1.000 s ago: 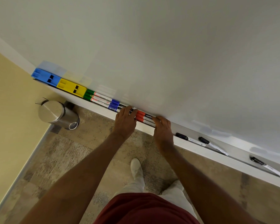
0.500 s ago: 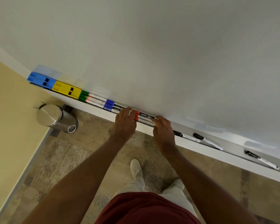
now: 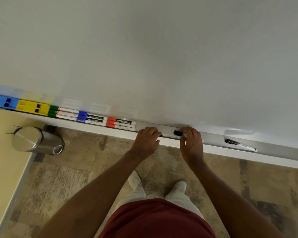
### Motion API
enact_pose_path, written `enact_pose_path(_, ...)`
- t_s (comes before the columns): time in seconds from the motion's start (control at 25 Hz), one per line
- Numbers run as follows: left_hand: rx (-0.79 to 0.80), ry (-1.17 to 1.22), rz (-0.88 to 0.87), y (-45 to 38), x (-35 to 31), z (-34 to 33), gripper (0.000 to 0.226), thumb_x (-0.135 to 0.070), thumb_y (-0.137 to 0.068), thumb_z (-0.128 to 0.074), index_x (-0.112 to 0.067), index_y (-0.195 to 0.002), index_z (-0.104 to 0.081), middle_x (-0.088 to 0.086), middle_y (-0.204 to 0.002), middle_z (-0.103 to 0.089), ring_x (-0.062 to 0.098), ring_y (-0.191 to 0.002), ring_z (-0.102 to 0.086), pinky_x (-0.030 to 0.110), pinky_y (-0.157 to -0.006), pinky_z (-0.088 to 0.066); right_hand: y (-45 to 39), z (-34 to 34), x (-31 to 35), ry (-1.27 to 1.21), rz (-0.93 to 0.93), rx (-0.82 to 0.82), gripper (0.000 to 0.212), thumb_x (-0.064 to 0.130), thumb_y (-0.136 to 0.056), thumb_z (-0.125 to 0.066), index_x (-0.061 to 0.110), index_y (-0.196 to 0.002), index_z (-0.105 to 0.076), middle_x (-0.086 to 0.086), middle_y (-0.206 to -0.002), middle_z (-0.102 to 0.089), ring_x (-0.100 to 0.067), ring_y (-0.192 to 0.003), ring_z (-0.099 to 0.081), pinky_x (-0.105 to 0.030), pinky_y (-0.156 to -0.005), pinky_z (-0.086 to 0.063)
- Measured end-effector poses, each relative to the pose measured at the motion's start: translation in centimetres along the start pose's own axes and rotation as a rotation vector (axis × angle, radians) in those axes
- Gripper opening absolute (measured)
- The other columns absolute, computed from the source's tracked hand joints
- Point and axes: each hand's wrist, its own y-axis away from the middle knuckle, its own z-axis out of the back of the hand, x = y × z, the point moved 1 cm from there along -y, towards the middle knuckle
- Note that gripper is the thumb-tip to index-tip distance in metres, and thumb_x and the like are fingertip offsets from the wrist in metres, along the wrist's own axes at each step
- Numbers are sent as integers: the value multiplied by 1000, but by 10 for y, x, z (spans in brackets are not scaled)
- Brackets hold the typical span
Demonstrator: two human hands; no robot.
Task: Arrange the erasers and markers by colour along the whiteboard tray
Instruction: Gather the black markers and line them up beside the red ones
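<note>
Both hands sit on the whiteboard tray [image 3: 273, 148] over two black markers [image 3: 178, 133]: the left hand [image 3: 145, 142] has curled fingers on the left end of one, the right hand [image 3: 192, 143] curls over the black cap; whether either truly pinches, I cannot tell. Left of the left fingers lie the red markers [image 3: 120, 124], then the blue markers [image 3: 91, 118], green markers [image 3: 64, 112], yellow eraser [image 3: 32, 107] and blue eraser [image 3: 3, 102]. Best to slide both black ones leftward together, flat along the tray, until they butt against the red set. A lone black marker [image 3: 240, 145] waits well right of the right fingers.
</note>
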Motion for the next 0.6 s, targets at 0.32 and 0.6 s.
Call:
enact_pose_path(0.32, 72, -67, 85, -19, -38, -12, 37, -25, -91, -60, -19, -127, -61, 2, -123, -61, 26, -115, -55, 43, -95, -45, 11, 71, -124, 205, -193, -137, 23, 22, -102, -51, 15, -124, -54, -10, -122, -60, -31, -113, -53, -48, -92, -46)
enact_pose_path(0.6, 71, -136, 155, -28, -47, -15, 32, -21, -96, -56, -23, -127, -62, 1, -121, -61, 25, -114, -55, 41, -93, -43, 11, 106, -190, 245, -350, -85, 27, 14, -96, -56, 10, -122, -60, -16, -122, -61, -39, -116, -53, -51, -101, -39)
